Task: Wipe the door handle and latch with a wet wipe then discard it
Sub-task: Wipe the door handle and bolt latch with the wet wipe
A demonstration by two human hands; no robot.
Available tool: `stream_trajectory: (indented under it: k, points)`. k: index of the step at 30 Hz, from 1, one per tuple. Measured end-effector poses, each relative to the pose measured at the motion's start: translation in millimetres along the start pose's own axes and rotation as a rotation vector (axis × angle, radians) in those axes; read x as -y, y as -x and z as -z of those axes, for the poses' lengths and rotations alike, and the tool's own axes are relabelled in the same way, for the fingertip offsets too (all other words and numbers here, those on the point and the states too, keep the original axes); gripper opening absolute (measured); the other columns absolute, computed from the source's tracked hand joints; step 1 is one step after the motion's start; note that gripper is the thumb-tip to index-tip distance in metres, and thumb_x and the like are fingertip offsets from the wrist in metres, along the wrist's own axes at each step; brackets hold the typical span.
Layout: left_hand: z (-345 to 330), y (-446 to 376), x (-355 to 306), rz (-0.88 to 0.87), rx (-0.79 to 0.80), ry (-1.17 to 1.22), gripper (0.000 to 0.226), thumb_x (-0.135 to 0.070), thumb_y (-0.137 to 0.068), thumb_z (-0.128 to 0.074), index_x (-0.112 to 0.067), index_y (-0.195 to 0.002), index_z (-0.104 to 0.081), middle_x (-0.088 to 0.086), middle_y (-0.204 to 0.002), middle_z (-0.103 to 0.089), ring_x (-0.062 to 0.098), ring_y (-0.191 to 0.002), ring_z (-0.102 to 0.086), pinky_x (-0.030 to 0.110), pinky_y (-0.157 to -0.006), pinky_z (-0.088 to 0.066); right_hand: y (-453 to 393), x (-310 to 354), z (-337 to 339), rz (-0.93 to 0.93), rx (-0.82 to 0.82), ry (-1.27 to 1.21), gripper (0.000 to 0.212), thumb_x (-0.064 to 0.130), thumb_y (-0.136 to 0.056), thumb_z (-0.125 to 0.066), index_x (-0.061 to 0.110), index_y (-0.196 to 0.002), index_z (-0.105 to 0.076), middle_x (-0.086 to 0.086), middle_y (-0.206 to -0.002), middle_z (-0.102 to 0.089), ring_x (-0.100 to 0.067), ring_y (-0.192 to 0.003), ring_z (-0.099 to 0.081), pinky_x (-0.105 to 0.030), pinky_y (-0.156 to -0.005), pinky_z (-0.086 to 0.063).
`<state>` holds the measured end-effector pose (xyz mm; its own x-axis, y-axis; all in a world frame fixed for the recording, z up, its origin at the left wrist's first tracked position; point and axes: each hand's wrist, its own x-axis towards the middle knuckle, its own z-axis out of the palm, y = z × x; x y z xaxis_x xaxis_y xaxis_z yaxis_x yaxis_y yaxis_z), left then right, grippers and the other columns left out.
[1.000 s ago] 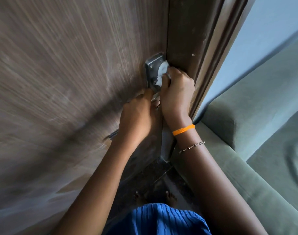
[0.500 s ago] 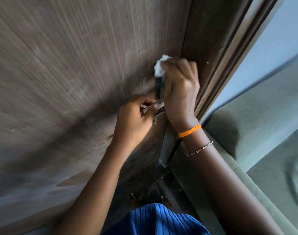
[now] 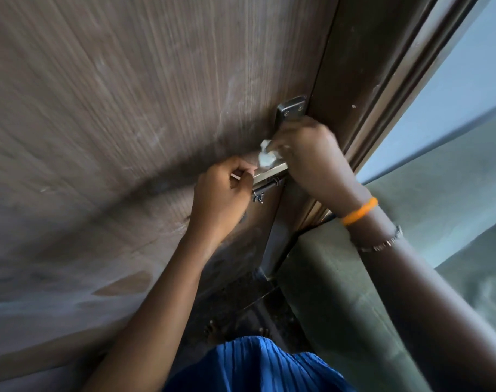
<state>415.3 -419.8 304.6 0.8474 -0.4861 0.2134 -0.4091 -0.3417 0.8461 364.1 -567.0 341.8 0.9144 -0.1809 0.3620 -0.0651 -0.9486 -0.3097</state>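
Left hand [image 3: 221, 190]: gripping handle [image 3: 269, 171], steadying it. Right hand [image 3: 309, 154]: pinching wet wipe [image 3: 266, 157] at handle's 12 o'clock, scrubbing.

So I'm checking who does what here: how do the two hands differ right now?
The right hand pinches the white wipe against the handle; the left hand holds no wipe and grips the handle's outer end. The right wrist wears an orange band and a bracelet; the left wrist is bare. Both hands are closed at the door hardware.
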Motion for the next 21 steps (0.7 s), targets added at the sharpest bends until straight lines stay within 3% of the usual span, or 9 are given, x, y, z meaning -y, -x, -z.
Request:
stream_trajectory:
  k: [2, 4, 6, 8, 10, 16, 21]
  points:
    - [2.1, -0.7, 0.8, -0.006, 0.022, -0.005, 0.016, -0.011, -0.086, -0.056, -0.022, -0.078, -0.065, -0.022, -0.069, -0.060, -0.002, -0.063, -0.058, 0.012, -0.060, -0.043, 22.8, -2.5, -4.5, -0.116, -0.395, -0.301, 0.020, 0.003, -0.081, -0.058, 0.015, -0.089, -0.073, 0.002, -0.091, -0.069, -0.008, -0.087, -0.061, -0.022, -0.077, -0.048]
    - [4.5, -2.9, 1.2, -0.003, 0.045, -0.022, 0.014, -0.014, -0.087, -0.057, -0.022, -0.078, -0.065, -0.021, -0.062, -0.057, -0.001, -0.059, -0.056, 0.013, -0.056, -0.042, 48.6, 0.0, -21.5, -0.353, -0.654, -0.538, 0.021, 0.003, -0.081, -0.061, 0.020, -0.088, -0.071, 0.008, -0.086, -0.065, 0.000, -0.082, -0.060, -0.016, -0.072, -0.046]
    - [6.7, -4.5, 1.0, -0.025, 0.069, -0.041, 0.013, -0.015, -0.087, -0.058, -0.020, -0.079, -0.066, -0.022, -0.058, -0.054, -0.004, -0.056, -0.055, 0.011, -0.055, -0.039, 65.3, 7.2, -49.1, -0.648, -0.712, -0.885, 0.021, 0.001, -0.082, -0.062, 0.020, -0.086, -0.067, 0.002, -0.082, -0.063, -0.004, -0.075, -0.057, -0.019, -0.068, -0.046]
    - [8.8, -4.6, -0.4, -0.061, 0.076, -0.067, 0.011, -0.014, -0.087, -0.059, -0.014, -0.082, -0.068, -0.023, -0.060, -0.053, -0.011, -0.055, -0.053, 0.003, -0.055, -0.035, 64.5, 17.3, -76.4, -0.918, -0.626, -1.306, 0.014, -0.001, -0.084, -0.063, 0.013, -0.087, -0.062, -0.004, -0.075, -0.058, -0.011, -0.067, -0.053, -0.023, -0.063, -0.045]
    - [10.4, -4.8, -1.5, -0.081, 0.078, -0.092, 0.011, -0.014, -0.087, -0.060, -0.011, -0.085, -0.070, -0.022, -0.064, -0.055, -0.014, -0.059, -0.052, 0.001, -0.057, -0.034, 46.8, 23.5, -93.1, -1.077, -0.561, -1.539, 0.018, -0.003, -0.083, -0.064, 0.009, -0.091, -0.054, -0.003, -0.069, -0.054, -0.013, -0.064, -0.051, -0.025, -0.062, -0.045]
    - [12.9, -6.4, -1.9, -0.082, 0.098, -0.134, 0.010, -0.015, -0.086, -0.061, -0.011, -0.087, -0.070, -0.017, -0.066, -0.058, 0.000, -0.059, -0.052, 0.004, -0.056, -0.033, 0.2, 27.5, -103.2, -0.925, -0.854, -1.663, 0.034, -0.007, -0.068, -0.078, 0.007, -0.092, -0.058, -0.007, -0.080, -0.067, -0.017, -0.073, -0.064, -0.025, -0.064, -0.056]
    - [15.2, -6.8, -1.7, -0.057, 0.115, -0.148, 0.011, -0.019, -0.086, -0.061, -0.015, -0.088, -0.071, -0.011, -0.070, -0.064, -0.001, -0.059, -0.052, 0.010, -0.056, -0.035, 10.3, 13.8, -124.4, -1.008, -0.830, -1.448, 0.038, -0.015, -0.071, -0.067, 0.016, -0.067, -0.046, -0.004, -0.063, -0.052, -0.012, -0.060, -0.048, -0.024, -0.059, -0.045]
